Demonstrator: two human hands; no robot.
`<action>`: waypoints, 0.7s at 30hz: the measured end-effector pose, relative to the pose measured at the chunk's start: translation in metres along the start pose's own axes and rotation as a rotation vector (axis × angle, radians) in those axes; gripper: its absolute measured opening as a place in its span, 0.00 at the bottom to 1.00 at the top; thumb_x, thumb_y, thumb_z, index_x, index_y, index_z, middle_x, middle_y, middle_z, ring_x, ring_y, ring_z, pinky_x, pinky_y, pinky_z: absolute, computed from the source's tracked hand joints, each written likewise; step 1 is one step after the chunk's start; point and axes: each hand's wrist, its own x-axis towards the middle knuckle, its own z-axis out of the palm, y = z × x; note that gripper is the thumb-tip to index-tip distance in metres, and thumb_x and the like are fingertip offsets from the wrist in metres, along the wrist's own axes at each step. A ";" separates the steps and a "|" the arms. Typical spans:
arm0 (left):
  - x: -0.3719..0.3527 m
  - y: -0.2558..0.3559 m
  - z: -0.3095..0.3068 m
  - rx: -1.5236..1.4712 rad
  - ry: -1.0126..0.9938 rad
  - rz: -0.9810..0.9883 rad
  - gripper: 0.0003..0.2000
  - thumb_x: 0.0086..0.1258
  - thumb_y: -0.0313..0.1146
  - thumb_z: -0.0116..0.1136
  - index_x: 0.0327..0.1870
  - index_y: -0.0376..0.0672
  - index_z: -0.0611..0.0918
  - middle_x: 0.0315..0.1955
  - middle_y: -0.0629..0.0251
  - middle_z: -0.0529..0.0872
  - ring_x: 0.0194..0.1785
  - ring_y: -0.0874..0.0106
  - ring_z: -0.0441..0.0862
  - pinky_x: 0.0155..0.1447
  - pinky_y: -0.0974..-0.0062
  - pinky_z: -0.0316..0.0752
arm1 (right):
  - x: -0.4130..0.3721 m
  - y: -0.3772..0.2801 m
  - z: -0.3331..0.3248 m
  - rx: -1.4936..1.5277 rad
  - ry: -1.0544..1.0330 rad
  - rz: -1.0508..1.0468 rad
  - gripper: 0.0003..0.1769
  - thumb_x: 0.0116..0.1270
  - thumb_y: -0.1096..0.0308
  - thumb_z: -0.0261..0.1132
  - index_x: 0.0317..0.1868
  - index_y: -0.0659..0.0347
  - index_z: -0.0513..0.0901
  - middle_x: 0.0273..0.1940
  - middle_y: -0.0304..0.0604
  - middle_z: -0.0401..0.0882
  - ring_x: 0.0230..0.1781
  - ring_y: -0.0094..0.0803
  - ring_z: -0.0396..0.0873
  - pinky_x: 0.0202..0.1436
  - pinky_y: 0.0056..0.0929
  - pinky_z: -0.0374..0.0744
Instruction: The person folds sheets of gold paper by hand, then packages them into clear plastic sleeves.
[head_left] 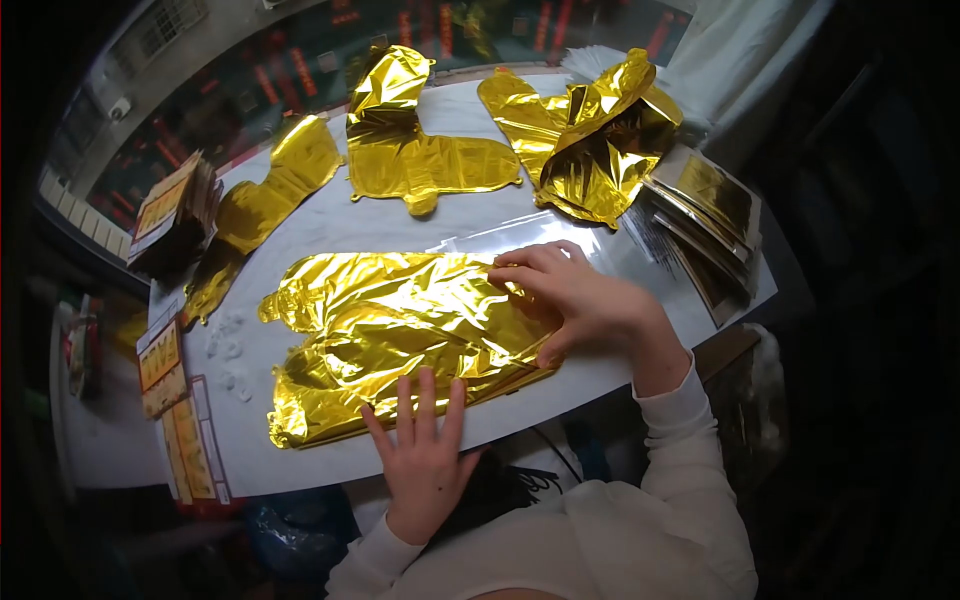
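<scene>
A wrinkled gold foil sheet [400, 320], folded in layers, lies flat in the middle of the white table. My left hand [425, 455] rests with spread fingers on its near edge. At the right end of the foil is my right hand [575, 300], its fingers curved over the edge and the thumb apart from them. Whether the right fingertips pinch the foil is hard to make out. A clear plastic sleeve [510, 232] lies just behind the foil, partly behind my right hand.
Flat gold foil balloons [430, 165] lie along the back, with a crumpled one [600, 140] at back right. Packaged foil [705, 215] is stacked at the right edge. Printed cards [165, 215] stand at left, more cards [187, 440] below, near small clear bits [228, 345].
</scene>
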 end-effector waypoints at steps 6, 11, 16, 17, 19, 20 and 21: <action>0.001 0.004 -0.003 -0.002 -0.007 -0.038 0.52 0.53 0.46 0.82 0.82 0.47 0.68 0.83 0.48 0.61 0.85 0.46 0.56 0.82 0.25 0.37 | -0.002 0.016 -0.002 0.035 -0.012 -0.038 0.55 0.45 0.56 0.87 0.76 0.53 0.74 0.75 0.42 0.71 0.77 0.42 0.65 0.83 0.49 0.51; 0.004 0.006 -0.004 -0.003 -0.024 -0.075 0.53 0.53 0.46 0.82 0.83 0.46 0.66 0.83 0.48 0.61 0.86 0.47 0.55 0.82 0.27 0.38 | -0.002 0.025 -0.004 0.060 -0.029 -0.037 0.53 0.46 0.55 0.87 0.74 0.54 0.75 0.75 0.42 0.72 0.77 0.41 0.66 0.83 0.50 0.50; 0.003 0.002 -0.007 -0.013 -0.025 -0.096 0.53 0.57 0.56 0.78 0.82 0.41 0.65 0.83 0.47 0.60 0.86 0.46 0.54 0.82 0.27 0.38 | -0.002 0.019 -0.007 0.048 -0.065 -0.017 0.50 0.48 0.57 0.86 0.73 0.55 0.76 0.75 0.42 0.71 0.79 0.41 0.64 0.84 0.50 0.48; 0.003 0.001 -0.010 0.004 -0.037 -0.095 0.53 0.58 0.60 0.75 0.82 0.40 0.65 0.83 0.47 0.60 0.86 0.45 0.54 0.82 0.26 0.37 | -0.003 0.019 -0.007 0.029 -0.050 -0.015 0.50 0.48 0.58 0.86 0.73 0.55 0.77 0.76 0.43 0.71 0.80 0.41 0.63 0.84 0.50 0.48; 0.003 -0.003 -0.013 0.024 -0.045 -0.105 0.54 0.60 0.64 0.72 0.82 0.39 0.65 0.83 0.46 0.60 0.86 0.45 0.53 0.82 0.26 0.37 | -0.003 0.016 -0.004 0.010 -0.038 -0.024 0.49 0.48 0.59 0.86 0.73 0.54 0.77 0.77 0.43 0.70 0.80 0.42 0.62 0.84 0.50 0.48; 0.003 -0.006 -0.015 0.034 -0.054 -0.095 0.53 0.61 0.66 0.70 0.82 0.40 0.65 0.84 0.46 0.59 0.86 0.44 0.52 0.82 0.26 0.36 | -0.002 0.014 -0.002 0.010 -0.018 -0.019 0.49 0.48 0.59 0.86 0.73 0.54 0.77 0.78 0.44 0.69 0.81 0.42 0.62 0.84 0.50 0.49; 0.003 -0.008 -0.016 0.044 -0.062 -0.086 0.53 0.62 0.68 0.67 0.83 0.41 0.65 0.84 0.46 0.58 0.86 0.44 0.52 0.81 0.25 0.36 | -0.001 0.012 -0.001 0.011 0.001 -0.014 0.49 0.48 0.60 0.86 0.73 0.53 0.77 0.79 0.44 0.68 0.81 0.43 0.61 0.84 0.51 0.49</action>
